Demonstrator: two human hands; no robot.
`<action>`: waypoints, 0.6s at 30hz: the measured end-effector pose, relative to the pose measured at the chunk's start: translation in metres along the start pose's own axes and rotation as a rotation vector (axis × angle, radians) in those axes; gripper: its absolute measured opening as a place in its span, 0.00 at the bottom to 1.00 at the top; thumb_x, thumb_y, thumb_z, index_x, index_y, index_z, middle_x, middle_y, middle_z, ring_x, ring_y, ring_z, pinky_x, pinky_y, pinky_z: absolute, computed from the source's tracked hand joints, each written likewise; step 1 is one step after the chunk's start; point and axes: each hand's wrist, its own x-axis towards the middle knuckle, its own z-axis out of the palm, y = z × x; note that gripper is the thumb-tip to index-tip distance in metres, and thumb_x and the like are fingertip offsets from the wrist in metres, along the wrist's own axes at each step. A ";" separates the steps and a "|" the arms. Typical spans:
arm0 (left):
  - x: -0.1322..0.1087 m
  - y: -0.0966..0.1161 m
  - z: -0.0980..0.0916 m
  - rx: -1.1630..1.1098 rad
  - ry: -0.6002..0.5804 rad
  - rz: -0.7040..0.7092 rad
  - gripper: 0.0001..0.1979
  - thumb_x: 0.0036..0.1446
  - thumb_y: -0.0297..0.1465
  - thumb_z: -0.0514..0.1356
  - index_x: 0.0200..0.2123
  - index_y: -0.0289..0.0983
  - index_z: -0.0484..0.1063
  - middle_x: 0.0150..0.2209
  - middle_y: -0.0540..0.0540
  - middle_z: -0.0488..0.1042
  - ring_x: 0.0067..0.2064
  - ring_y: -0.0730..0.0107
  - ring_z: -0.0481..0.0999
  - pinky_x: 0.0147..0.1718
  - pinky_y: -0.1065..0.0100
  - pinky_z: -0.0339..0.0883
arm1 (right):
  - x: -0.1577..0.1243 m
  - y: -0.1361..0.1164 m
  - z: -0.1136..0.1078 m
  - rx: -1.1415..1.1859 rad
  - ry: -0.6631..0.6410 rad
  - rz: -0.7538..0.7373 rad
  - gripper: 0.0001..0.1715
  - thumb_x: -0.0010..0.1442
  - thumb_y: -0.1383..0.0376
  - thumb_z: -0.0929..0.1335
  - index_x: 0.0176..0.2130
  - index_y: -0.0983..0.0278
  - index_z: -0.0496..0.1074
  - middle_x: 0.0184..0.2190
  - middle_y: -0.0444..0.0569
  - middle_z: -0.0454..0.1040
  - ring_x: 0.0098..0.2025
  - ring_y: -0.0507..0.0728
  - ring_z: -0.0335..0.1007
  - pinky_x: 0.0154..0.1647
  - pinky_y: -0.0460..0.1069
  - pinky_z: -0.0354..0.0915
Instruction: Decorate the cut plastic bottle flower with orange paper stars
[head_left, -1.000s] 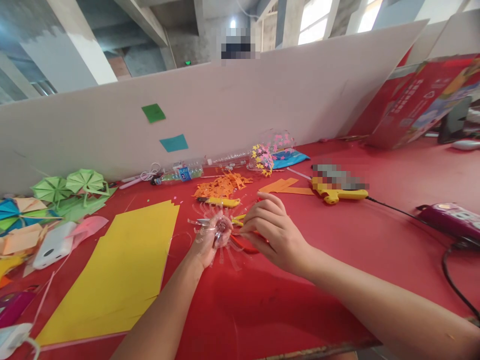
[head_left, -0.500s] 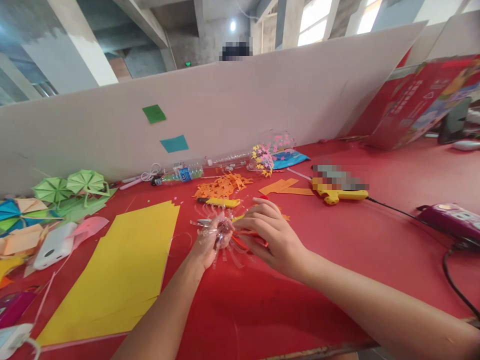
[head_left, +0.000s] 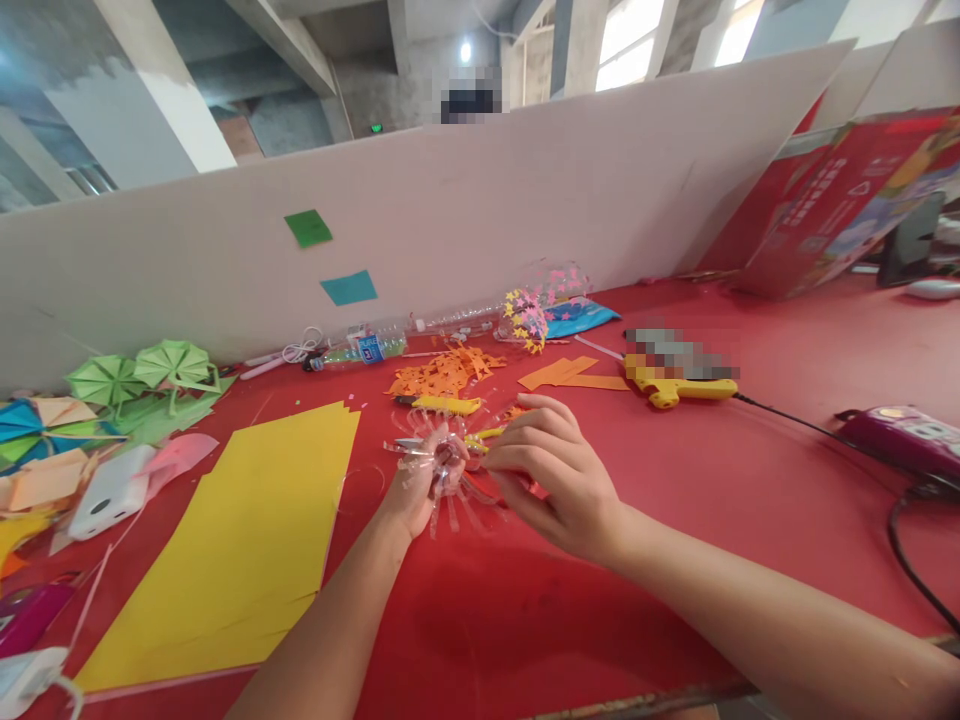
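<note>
My left hand (head_left: 417,490) is closed around a clear plastic bottle piece (head_left: 448,455), whose cut strips fan outward like a fringe. My right hand (head_left: 559,475) is at the right side of this fringe, its thumb and forefinger bent together. Anything between those fingertips is too thin to make out. Behind the hands are scissors (head_left: 487,437) with yellow handles, partly hidden by the fringe, and a yellow utility knife (head_left: 448,404). Orange-red pieces lie partly covered under my right hand.
Yellow paper sheets (head_left: 232,530) lie at left, beside green paper umbrellas (head_left: 172,362). Orange paper stars (head_left: 442,372), a labelled bottle (head_left: 375,346) and a star-covered clear bottle (head_left: 529,318) lie behind. A yellow glue gun (head_left: 667,392) with a cord rests at right before a white partition (head_left: 450,220).
My right hand has shifted slightly right, away from the centre of the fringe, uncovering more of the yellow scissor handles. My left hand still holds the plastic piece in nearly the same place.
</note>
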 end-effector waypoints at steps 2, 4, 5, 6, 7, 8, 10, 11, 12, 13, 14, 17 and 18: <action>0.000 0.000 0.001 0.006 0.029 0.024 0.18 0.46 0.42 0.65 0.21 0.35 0.65 0.15 0.57 0.60 0.14 0.86 0.51 0.13 0.77 0.41 | -0.001 -0.001 0.002 0.010 -0.017 -0.005 0.09 0.59 0.74 0.65 0.39 0.61 0.68 0.30 0.45 0.76 0.34 0.54 0.68 0.54 0.58 0.59; 0.001 0.000 0.002 0.013 0.057 0.054 0.18 0.47 0.43 0.64 0.21 0.36 0.64 0.15 0.57 0.59 0.13 0.86 0.51 0.13 0.77 0.42 | -0.002 -0.001 0.004 0.004 -0.017 0.001 0.08 0.59 0.74 0.65 0.38 0.62 0.68 0.29 0.45 0.76 0.32 0.53 0.68 0.54 0.58 0.59; 0.001 0.000 0.002 0.018 0.069 0.071 0.18 0.47 0.43 0.64 0.21 0.36 0.63 0.15 0.57 0.59 0.13 0.85 0.51 0.13 0.77 0.43 | -0.002 -0.001 0.005 -0.003 -0.015 0.011 0.08 0.59 0.73 0.65 0.38 0.62 0.68 0.28 0.45 0.76 0.32 0.53 0.68 0.54 0.57 0.59; 0.001 0.000 0.001 0.024 0.082 0.090 0.18 0.47 0.43 0.64 0.21 0.36 0.63 0.15 0.57 0.59 0.13 0.85 0.51 0.13 0.77 0.43 | -0.003 -0.001 0.006 -0.007 -0.015 0.025 0.07 0.59 0.73 0.65 0.38 0.62 0.68 0.27 0.44 0.76 0.31 0.53 0.67 0.53 0.57 0.60; 0.002 0.000 0.001 0.030 0.094 0.110 0.18 0.47 0.43 0.64 0.21 0.36 0.63 0.15 0.57 0.59 0.14 0.85 0.51 0.13 0.77 0.44 | -0.002 -0.001 0.006 -0.008 -0.018 0.044 0.07 0.59 0.73 0.65 0.37 0.62 0.68 0.27 0.44 0.76 0.31 0.53 0.67 0.53 0.57 0.60; 0.002 0.000 0.001 0.037 0.107 0.129 0.18 0.47 0.43 0.63 0.21 0.36 0.63 0.15 0.57 0.60 0.14 0.84 0.52 0.14 0.77 0.44 | -0.002 -0.001 0.007 -0.005 -0.021 0.066 0.06 0.59 0.73 0.65 0.37 0.62 0.68 0.27 0.44 0.76 0.31 0.53 0.66 0.53 0.57 0.60; 0.002 -0.001 0.000 0.055 0.132 0.163 0.17 0.48 0.43 0.63 0.22 0.36 0.64 0.15 0.56 0.61 0.15 0.84 0.53 0.14 0.77 0.45 | -0.002 -0.001 0.009 0.008 -0.026 0.115 0.06 0.60 0.72 0.65 0.37 0.62 0.68 0.26 0.43 0.75 0.30 0.53 0.65 0.52 0.57 0.60; 0.002 -0.001 0.000 0.065 0.145 0.176 0.17 0.49 0.43 0.63 0.22 0.36 0.64 0.15 0.56 0.61 0.15 0.84 0.53 0.14 0.77 0.45 | -0.002 -0.001 0.010 0.014 -0.024 0.141 0.06 0.60 0.72 0.66 0.37 0.62 0.68 0.26 0.42 0.75 0.30 0.53 0.65 0.52 0.57 0.60; 0.002 -0.002 0.001 0.075 0.158 0.188 0.18 0.49 0.44 0.62 0.21 0.36 0.64 0.15 0.56 0.61 0.15 0.83 0.53 0.14 0.77 0.45 | -0.003 0.000 0.010 0.020 -0.021 0.168 0.06 0.60 0.71 0.66 0.37 0.61 0.68 0.26 0.42 0.75 0.30 0.53 0.65 0.51 0.56 0.60; 0.001 -0.002 0.001 0.084 0.171 0.199 0.18 0.50 0.44 0.62 0.21 0.36 0.64 0.15 0.56 0.61 0.15 0.83 0.53 0.14 0.76 0.45 | -0.003 0.000 0.011 0.026 -0.016 0.192 0.05 0.60 0.71 0.67 0.37 0.61 0.68 0.27 0.43 0.75 0.31 0.53 0.65 0.50 0.55 0.61; 0.001 -0.003 0.002 0.091 0.183 0.209 0.19 0.50 0.45 0.62 0.20 0.37 0.64 0.15 0.56 0.61 0.15 0.83 0.52 0.15 0.76 0.45 | -0.004 0.000 0.011 0.036 -0.010 0.213 0.05 0.60 0.70 0.67 0.37 0.61 0.68 0.28 0.43 0.75 0.31 0.53 0.66 0.50 0.55 0.61; 0.000 -0.004 0.004 0.103 0.220 0.237 0.21 0.49 0.47 0.61 0.20 0.37 0.64 0.16 0.56 0.61 0.16 0.83 0.53 0.16 0.76 0.47 | -0.004 0.000 0.013 0.073 0.001 0.258 0.05 0.60 0.70 0.67 0.36 0.60 0.67 0.31 0.43 0.76 0.33 0.53 0.68 0.50 0.54 0.60; 0.000 -0.004 0.005 0.105 0.231 0.242 0.21 0.48 0.48 0.61 0.20 0.37 0.64 0.16 0.56 0.61 0.16 0.83 0.53 0.16 0.76 0.47 | -0.005 0.000 0.013 0.087 0.002 0.272 0.06 0.60 0.71 0.67 0.36 0.60 0.67 0.31 0.43 0.75 0.33 0.53 0.68 0.50 0.54 0.60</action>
